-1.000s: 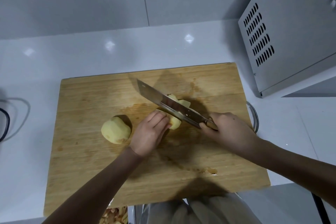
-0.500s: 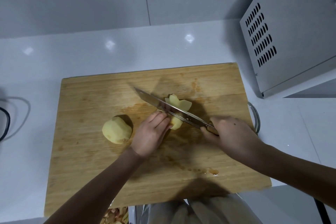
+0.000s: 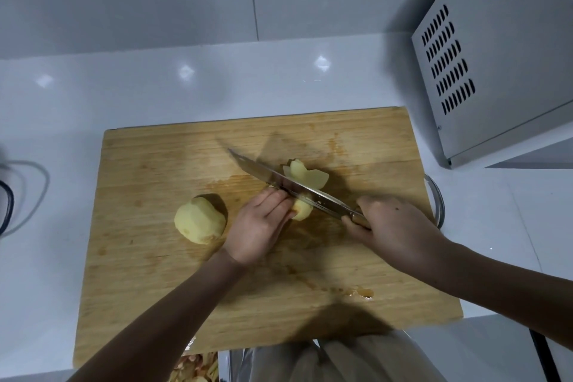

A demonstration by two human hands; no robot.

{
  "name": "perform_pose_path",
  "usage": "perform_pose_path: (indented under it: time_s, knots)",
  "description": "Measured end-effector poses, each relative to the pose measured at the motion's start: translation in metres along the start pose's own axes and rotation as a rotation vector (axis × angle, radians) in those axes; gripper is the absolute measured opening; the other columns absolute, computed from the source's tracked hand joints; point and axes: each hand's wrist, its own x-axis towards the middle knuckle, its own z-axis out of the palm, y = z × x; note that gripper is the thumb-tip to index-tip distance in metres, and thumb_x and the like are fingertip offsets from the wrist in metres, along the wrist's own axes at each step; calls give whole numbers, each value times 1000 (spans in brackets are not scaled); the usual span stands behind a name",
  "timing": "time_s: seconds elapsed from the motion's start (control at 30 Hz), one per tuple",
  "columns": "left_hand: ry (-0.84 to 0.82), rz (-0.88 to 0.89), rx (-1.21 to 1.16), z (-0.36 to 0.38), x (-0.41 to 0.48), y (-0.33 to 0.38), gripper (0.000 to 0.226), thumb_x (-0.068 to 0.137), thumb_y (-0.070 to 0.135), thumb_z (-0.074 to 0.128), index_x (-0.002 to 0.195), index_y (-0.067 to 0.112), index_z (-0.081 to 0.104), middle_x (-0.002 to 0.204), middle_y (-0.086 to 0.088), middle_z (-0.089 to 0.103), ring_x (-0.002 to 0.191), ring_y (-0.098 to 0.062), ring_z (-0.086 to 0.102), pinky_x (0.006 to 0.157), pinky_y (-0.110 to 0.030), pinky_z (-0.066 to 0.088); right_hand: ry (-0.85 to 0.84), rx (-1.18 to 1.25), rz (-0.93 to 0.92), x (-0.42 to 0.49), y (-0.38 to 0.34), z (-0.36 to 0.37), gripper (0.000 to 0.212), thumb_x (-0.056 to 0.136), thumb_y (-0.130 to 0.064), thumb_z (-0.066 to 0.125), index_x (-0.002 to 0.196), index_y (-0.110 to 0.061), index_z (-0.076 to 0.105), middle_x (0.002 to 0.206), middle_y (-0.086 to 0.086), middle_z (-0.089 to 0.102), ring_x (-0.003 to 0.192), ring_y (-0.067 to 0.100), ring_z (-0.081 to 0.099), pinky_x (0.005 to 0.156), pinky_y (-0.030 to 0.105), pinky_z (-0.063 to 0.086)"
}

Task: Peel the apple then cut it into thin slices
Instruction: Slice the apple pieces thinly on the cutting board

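Sunk lower now: long steel knife [image 3: 288, 187], gripped in right hand [image 3: 395, 226], biting into pale peeled apple half [image 3: 303, 210] pinned under left hand's [image 3: 259, 228] curled fingers. Slicing step, mid-cut. Next, likely: finish stroke, creep fingertips back for another thin slice, second peeled half [image 3: 200, 220] waiting beside left hand.

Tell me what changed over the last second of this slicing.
The knife, gripped by the right hand, tipped from a raised, flat-showing angle down into the apple piece, and more cut slices show beyond the blade. Unchanged: the left hand holds that piece, and the other peeled half lies on the cutting board.
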Motion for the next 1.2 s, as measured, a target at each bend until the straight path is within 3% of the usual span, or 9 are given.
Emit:
perform_pose_path:
  time_s: [0.13, 0.27, 0.43, 0.67, 0.83, 1.07, 1.2]
  knots:
    - [4, -9, -4, 2, -2, -1, 25, 87, 21, 59, 99, 2, 72, 99, -13, 71, 97, -21, 59, 87, -30, 49, -2, 23, 3, 19, -7, 24, 27, 96, -40, 40, 77, -21, 39, 62, -10, 39, 55, 9, 41, 45, 21, 28]
    - [2, -28, -21, 2, -3, 1, 25, 88, 20, 58, 98, 1, 72, 98, -13, 69, 98, -19, 54, 86, -27, 46, -23, 135, 26, 34, -3, 37, 27, 97, -39, 39, 82, -18, 43, 64, -7, 42, 60, 12, 45, 47, 21, 31]
    - [-7, -48, -56, 2, -5, 3, 21, 88, 17, 61, 98, 2, 71, 99, -12, 68, 97, -21, 58, 83, -30, 52, 29, 187, 44, 21, 4, 32, 28, 95, -42, 42, 76, -21, 41, 65, -8, 44, 61, 13, 45, 47, 21, 27]
    - [-5, -41, -29, 2, -4, 2, 23, 88, 20, 59, 95, 1, 71, 97, -12, 69, 95, -20, 56, 80, -30, 49, 38, 148, 10, -1, 4, 11, 30, 94, -43, 43, 93, -16, 56, 72, -7, 54, 69, 13, 55, 59, 27, 40]
    - [-13, -60, -32, 3, -5, 3, 25, 89, 21, 58, 96, 2, 72, 99, -12, 69, 94, -22, 59, 76, -33, 54, 13, 70, 5, 0, 2, 9, 29, 95, -42, 41, 93, -16, 53, 67, -9, 45, 67, 15, 52, 58, 26, 36]
    - [49, -56, -37, 4, -5, 4, 23, 88, 17, 60, 97, 1, 72, 96, -14, 70, 94, -21, 57, 85, -30, 48, 6, 40, 2, 22, -8, 26, 25, 95, -39, 42, 80, -19, 41, 61, -10, 36, 53, 9, 37, 44, 22, 24]
    - [83, -76, -29, 6, -8, 8, 19, 87, 15, 61, 93, 1, 72, 92, -13, 69, 94, -19, 55, 84, -28, 46, -26, 142, 51, 33, -4, 37, 24, 96, -39, 42, 84, -18, 44, 64, -8, 41, 63, 13, 46, 51, 24, 31]
